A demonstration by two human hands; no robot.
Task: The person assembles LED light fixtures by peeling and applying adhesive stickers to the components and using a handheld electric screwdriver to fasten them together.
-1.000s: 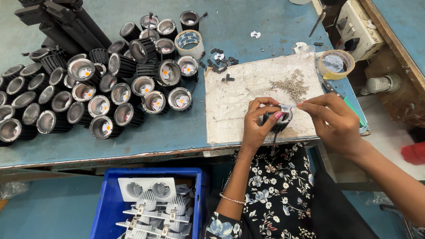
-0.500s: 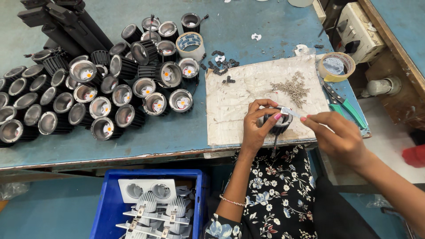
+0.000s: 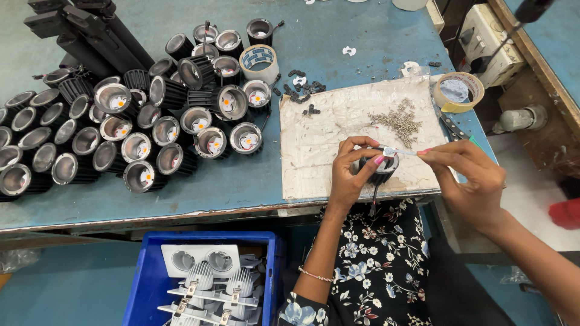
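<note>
Near the worktop's front edge, the left hand [image 3: 352, 171] clamps fingers around a black lamp housing [image 3: 379, 167], while the right hand [image 3: 468, 175] pinches a small white strip [image 3: 399, 151] over it.

1 head-worn camera looks steeply down from close above the near edge of the bench [image 3: 241, 199], facing its far side.

I'm seeing a crowd of black finned round lamp housings [image 3: 151, 130] sitting on the blue worktable [image 3: 338, 30], a beige tape roll [image 3: 457, 92] lying right, a blue plastic crate [image 3: 151, 284] standing below.
</note>
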